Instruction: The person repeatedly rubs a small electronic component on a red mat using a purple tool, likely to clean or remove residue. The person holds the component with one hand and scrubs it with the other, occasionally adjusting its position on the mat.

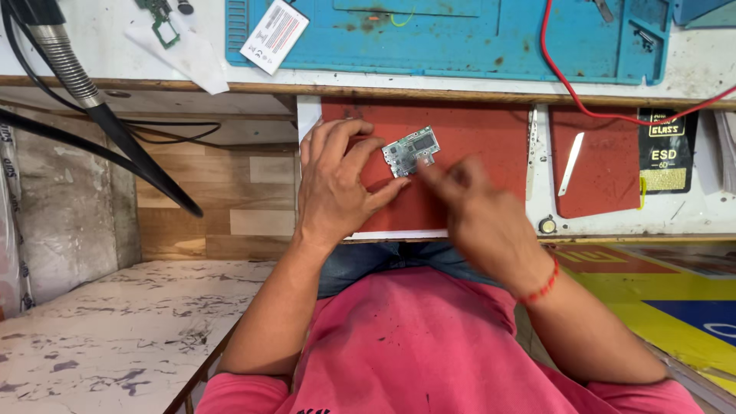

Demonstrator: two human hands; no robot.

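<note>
A small grey-silver circuit board [411,151] lies over the red mat [475,130] on a pull-out shelf. My left hand [335,184] rests beside it, fingers touching the board's left edge and holding it. My right hand [479,211] is blurred with motion; its fingertips reach toward the board's lower right corner. I cannot tell whether the right hand holds anything. A red bracelet [540,290] circles my right wrist.
A blue work mat [460,38] covers the bench above, with a red wire [567,84] across it and a white label card [274,34]. A white pry tool [571,162] lies on a second red pad. A black flexible hose [100,115] hangs left.
</note>
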